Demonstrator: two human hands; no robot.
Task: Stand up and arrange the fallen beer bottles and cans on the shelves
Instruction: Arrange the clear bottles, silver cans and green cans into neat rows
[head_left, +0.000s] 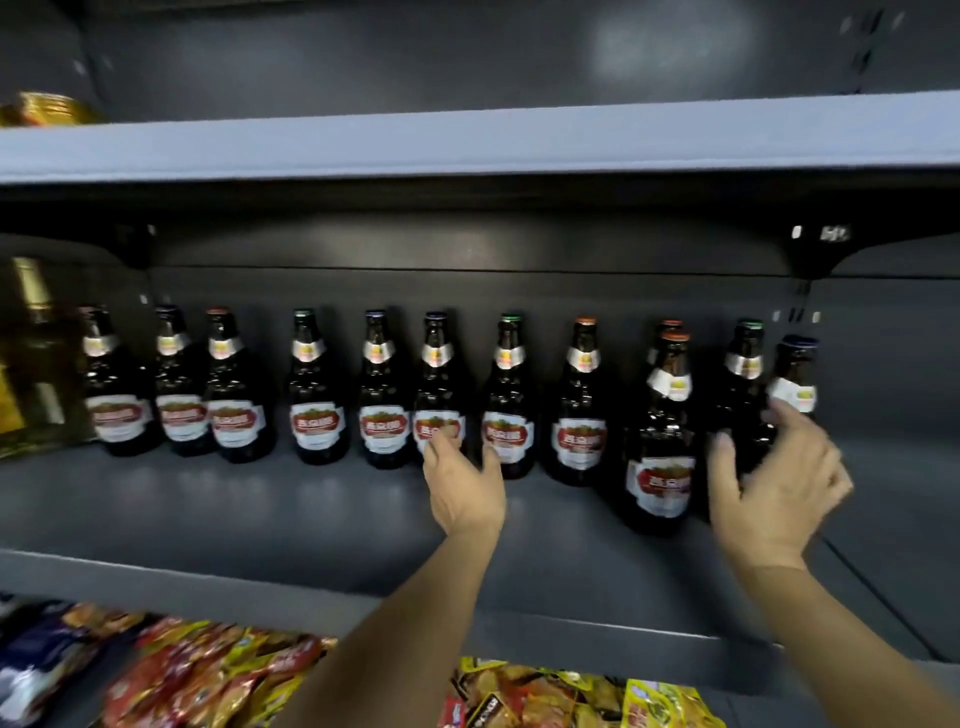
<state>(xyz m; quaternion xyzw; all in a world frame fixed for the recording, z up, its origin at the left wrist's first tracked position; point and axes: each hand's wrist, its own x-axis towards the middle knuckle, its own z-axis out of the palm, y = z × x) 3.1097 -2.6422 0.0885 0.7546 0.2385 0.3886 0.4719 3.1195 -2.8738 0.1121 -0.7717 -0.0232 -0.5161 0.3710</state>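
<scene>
- A row of dark beer bottles (318, 387) stands upright along the back of the middle shelf (291, 525), running from 9 o'clock across to 3 o'clock, each with a red and white label and a silver neck band.
- The caps differ in colour: orange, green, purple and blue ones show along the row.
- At about 3 o'clock the row bunches up: a front bottle (662, 441) with an orange cap stands nearer the shelf edge than the others, hiding most of another orange-capped one behind it.
- Just to its right a blue-capped bottle (795, 376) stands in front of a green-capped bottle (744, 364).
- The right hand (774, 483) wraps around the body of the blue-capped bottle, thumb on its near left side and fingers curled up to the neck label.
- The left hand (462, 483), near the centre, reaches between two bottles of the row; its fingers are loosely spread, its fingertips touch the label of the purple-capped bottle (435, 384), and it grips nothing that I can tell.
- At 9 o'clock, at the left end of the shelf, a tall yellow bottle (31, 358) stands, blurred.
- On the upper shelf (467, 150), at 10 o'clock, a gold-coloured object (47, 109) shows only in part.
- Below, from 7 to 5 o'clock, lie red and yellow snack packets (218, 675).
</scene>
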